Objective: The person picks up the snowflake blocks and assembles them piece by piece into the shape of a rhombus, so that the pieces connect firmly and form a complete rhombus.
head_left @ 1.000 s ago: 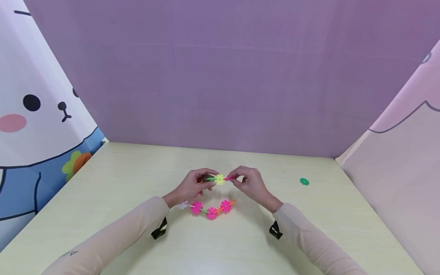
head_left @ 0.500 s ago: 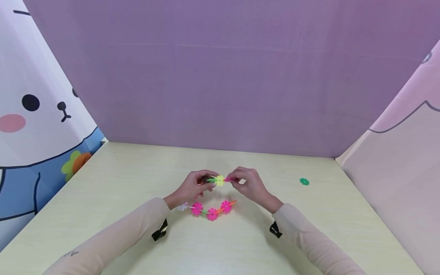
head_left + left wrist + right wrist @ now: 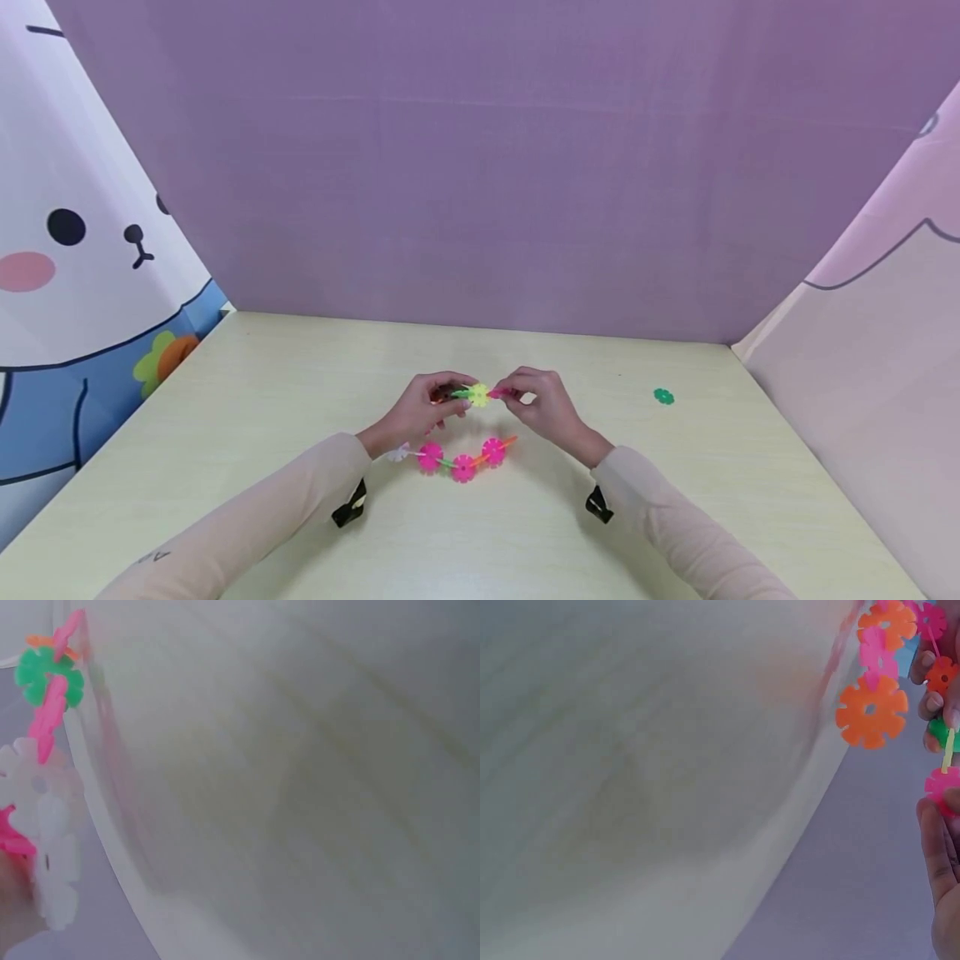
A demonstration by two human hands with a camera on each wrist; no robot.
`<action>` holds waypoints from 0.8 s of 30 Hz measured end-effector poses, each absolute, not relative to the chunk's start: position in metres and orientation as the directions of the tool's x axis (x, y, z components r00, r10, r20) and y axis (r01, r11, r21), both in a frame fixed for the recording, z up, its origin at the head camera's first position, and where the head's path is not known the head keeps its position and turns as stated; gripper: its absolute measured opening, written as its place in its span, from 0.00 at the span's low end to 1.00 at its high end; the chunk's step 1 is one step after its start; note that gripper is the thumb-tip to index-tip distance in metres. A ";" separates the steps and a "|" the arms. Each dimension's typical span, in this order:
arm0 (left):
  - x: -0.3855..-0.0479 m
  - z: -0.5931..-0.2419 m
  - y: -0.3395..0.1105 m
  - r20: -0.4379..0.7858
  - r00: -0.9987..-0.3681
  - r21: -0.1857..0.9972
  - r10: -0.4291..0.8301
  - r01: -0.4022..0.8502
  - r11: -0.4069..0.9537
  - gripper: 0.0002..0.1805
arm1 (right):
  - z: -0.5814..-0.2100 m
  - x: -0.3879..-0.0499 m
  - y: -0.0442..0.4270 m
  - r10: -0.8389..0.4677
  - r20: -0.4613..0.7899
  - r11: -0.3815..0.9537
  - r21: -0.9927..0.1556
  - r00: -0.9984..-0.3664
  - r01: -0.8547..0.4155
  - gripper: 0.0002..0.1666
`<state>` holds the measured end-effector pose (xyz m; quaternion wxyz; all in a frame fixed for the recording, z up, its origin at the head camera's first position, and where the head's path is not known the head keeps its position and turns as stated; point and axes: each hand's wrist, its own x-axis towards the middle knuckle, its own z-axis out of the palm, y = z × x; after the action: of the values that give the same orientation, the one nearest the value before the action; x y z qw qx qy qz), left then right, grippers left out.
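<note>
Flower-shaped plastic discs are slotted together into a chain. My left hand (image 3: 422, 408) grips it at a green disc (image 3: 460, 393), beside a yellow disc (image 3: 478, 395). My right hand (image 3: 550, 407) pinches a pink disc (image 3: 940, 783) between thumb and fingers; it meets the yellow disc's edge. The chain's lower part hangs below the left hand, with several pink discs (image 3: 463, 468) joined by green and orange ones. In the left wrist view, white discs (image 3: 34, 787) and a green disc (image 3: 49, 677) appear. Fingers hide part of the chain.
One loose green disc (image 3: 663, 397) lies on the pale tabletop (image 3: 300, 367), to the right of my hands. A purple panel (image 3: 480, 167) rises behind the table. A printed panel (image 3: 82, 317) borders the left side, a pinkish one (image 3: 862, 375) the right.
Both hands stay nearly in place with the discs between them. The right hand has lowered very slightly. The loose green disc has not moved.
</note>
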<state>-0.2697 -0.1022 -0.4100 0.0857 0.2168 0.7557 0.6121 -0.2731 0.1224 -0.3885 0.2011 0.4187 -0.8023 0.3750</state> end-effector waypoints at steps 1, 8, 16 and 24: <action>-0.270 -0.410 -0.102 0.137 -0.891 0.962 0.433 0.223 0.155 0.16 | -0.390 -0.274 0.123 -0.515 0.633 0.362 -0.451 -0.578 -0.816 0.08; -0.269 -0.410 -0.103 0.151 -0.882 0.964 0.446 0.231 0.131 0.16 | -0.389 -0.272 0.123 -0.485 0.622 0.328 -0.522 -0.615 -0.787 0.08; -0.268 -0.410 -0.102 0.150 -0.878 0.972 0.454 0.215 0.096 0.17 | -0.370 -0.256 0.116 -0.461 0.629 0.310 -0.546 -0.626 -0.778 0.08; -0.267 -0.408 -0.103 0.153 -0.884 0.971 0.442 0.219 0.101 0.17 | -0.359 -0.251 0.113 -0.471 0.622 0.322 -0.539 -0.626 -0.778 0.08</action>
<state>-0.2672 -0.1031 -0.4076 0.0882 0.2242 0.7366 0.6320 -0.2509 0.1126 -0.3590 0.1792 0.3939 -0.7929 0.4291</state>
